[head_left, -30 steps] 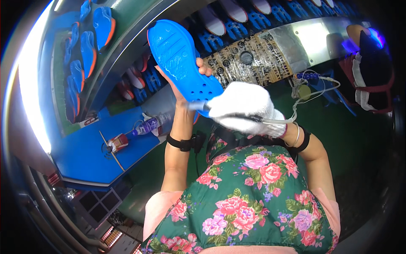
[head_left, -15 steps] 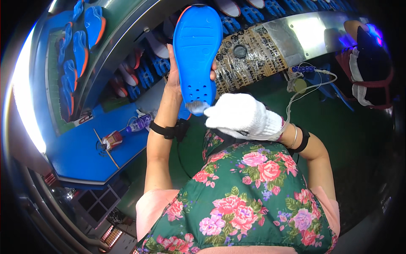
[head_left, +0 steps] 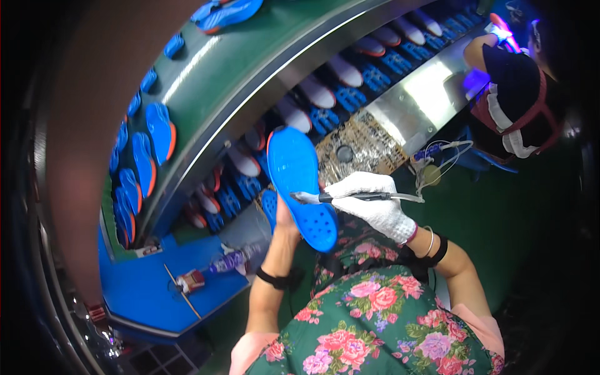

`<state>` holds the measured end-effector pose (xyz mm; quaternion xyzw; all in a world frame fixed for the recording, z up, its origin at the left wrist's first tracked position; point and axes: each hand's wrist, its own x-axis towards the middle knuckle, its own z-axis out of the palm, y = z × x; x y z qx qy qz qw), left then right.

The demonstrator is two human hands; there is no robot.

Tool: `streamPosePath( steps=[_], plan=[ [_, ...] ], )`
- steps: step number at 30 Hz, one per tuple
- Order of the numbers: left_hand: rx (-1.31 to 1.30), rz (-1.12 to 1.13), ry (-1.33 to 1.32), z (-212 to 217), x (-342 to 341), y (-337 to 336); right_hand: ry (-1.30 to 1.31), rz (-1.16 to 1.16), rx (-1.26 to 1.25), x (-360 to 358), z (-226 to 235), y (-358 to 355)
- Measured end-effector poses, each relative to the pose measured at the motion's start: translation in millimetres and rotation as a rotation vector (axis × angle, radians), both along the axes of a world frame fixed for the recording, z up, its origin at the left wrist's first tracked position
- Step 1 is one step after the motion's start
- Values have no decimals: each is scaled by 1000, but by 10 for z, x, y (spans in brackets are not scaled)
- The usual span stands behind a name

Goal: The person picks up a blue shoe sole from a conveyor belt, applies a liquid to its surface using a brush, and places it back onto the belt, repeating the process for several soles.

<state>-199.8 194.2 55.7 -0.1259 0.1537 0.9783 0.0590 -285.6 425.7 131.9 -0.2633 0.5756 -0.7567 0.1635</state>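
A blue shoe sole (head_left: 295, 164) with an orange edge and a cluster of small holes at its near end is tilted in front of me. Under it, my bare left hand (head_left: 284, 217) grips it from the left side; most of the fingers are hidden behind it. My right hand (head_left: 378, 212), in a white knitted glove, is closed round a black-handled brush (head_left: 361, 197) with a clear tube at its back end. The brush's bristles touch the middle of the sole's upward face. Another blue sole (head_left: 269, 205) shows partly behind my left hand.
A curved green conveyor (head_left: 187, 103) with blue soles runs along the left. Beyond a metal rim stand rows of white and blue shoe parts (head_left: 315, 94). A blue table (head_left: 137, 300) holds a purple-labelled bottle (head_left: 228, 261). At far right sits another person (head_left: 515, 94).
The sole has come lower and tipped, its near end swinging right. My brush has passed from the holed end to the sole's middle. The view has shifted.
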Motion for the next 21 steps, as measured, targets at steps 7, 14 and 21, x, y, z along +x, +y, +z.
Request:
streamPosePath(
  steps=[7,14,21],
  plan=[
    [-619,-19,67,142,98,234,283,-13,38,-138,56,136],
    [237,49,-27,169,401,151,510,-115,13,79,-1,189],
    [61,53,46,292,557,455,497,-163,-9,200,204,264]
  ],
)
